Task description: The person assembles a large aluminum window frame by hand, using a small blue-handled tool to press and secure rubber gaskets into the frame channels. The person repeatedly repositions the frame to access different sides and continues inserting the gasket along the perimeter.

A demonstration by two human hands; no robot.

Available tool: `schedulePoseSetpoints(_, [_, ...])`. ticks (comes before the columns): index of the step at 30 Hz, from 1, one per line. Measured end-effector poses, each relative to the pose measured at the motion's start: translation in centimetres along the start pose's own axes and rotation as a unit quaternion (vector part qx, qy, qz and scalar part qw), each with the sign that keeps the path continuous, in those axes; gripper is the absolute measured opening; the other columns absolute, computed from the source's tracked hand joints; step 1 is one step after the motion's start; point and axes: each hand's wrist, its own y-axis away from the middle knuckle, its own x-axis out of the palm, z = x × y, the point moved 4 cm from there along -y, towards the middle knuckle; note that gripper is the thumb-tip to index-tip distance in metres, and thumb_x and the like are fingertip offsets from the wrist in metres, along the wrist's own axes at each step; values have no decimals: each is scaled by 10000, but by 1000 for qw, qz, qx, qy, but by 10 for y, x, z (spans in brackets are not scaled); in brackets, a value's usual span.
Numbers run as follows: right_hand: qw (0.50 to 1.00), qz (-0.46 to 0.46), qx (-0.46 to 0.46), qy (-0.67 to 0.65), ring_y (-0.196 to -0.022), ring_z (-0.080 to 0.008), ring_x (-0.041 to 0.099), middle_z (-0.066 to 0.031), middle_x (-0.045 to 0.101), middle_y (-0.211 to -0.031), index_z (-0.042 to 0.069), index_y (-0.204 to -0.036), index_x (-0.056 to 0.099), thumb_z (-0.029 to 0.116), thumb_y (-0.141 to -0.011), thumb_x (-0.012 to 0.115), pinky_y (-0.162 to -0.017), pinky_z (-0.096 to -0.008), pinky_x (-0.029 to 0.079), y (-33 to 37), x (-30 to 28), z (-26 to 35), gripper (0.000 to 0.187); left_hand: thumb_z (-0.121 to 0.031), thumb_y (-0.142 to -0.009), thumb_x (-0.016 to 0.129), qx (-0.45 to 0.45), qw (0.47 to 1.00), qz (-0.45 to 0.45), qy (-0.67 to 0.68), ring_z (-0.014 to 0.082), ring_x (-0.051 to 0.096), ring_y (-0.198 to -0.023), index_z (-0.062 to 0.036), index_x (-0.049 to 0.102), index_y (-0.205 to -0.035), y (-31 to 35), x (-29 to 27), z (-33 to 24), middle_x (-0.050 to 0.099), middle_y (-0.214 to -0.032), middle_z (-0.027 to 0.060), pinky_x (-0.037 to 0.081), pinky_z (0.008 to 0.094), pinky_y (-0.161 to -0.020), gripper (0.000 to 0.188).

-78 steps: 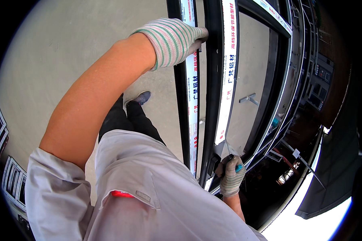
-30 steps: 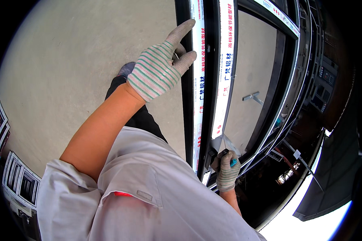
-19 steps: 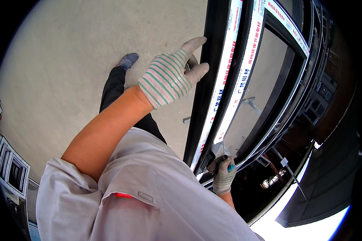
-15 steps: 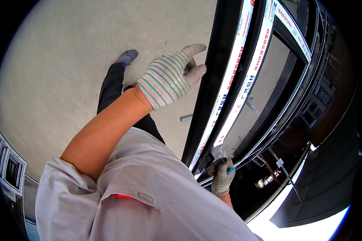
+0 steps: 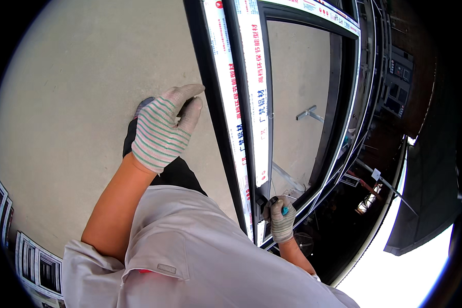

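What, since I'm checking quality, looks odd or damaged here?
One white strip ends above the right hand, leaving the frame bare there, while the left strip runs further down. Nothing else stands out.

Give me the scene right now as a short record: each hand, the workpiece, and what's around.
Left hand: striped glove, fingers curved, holding nothing visible; tips beside the frame's near edge, contact unclear
Right hand: striped glove, closed around a black-and-teal tool; its working end is hard to make out
Workpiece: black frame with printed white strips
Floor: T-shaped metal piece, seen through the frame
Far right: grey control panel
Lower left: white-edged frames
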Motion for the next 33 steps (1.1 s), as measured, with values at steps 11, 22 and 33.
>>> schedulePoseSetpoints(11, [991, -82, -95, 45, -701, -351, 683, -154, 688, -743, 86, -933, 715, 534, -956, 672, -668, -415, 549, -18, 6, -20, 450, -106, -1025, 672, 147, 973, 78, -160, 100, 557, -793, -30, 657, -1238, -61, 30, -26, 639, -934, 20, 482, 260, -735, 226])
schedulePoseSetpoints(22, [993, -42, -108, 30, -832, -370, 702, -128, 727, -847, 127, -1049, 708, 554, -936, 648, -748, -466, 538, 0, 3, -17, 445, -225, -1043, 623, 198, 968, 11, -156, 227, 582, -872, -23, 649, -977, -54, 43, -20, 614, -950, 61, 521, 374, -828, 214])
schedulePoseSetpoints(33, [973, -102, -204, 29, -844, -364, 718, -141, 756, -829, 75, -880, 767, 512, -938, 576, -772, -479, 557, -23, 16, -28, 481, -209, -1033, 625, 291, 945, 62, -134, 231, 589, -847, -27, 644, -961, -86, 35, 10, 614, -915, 67, 522, 374, -815, 196])
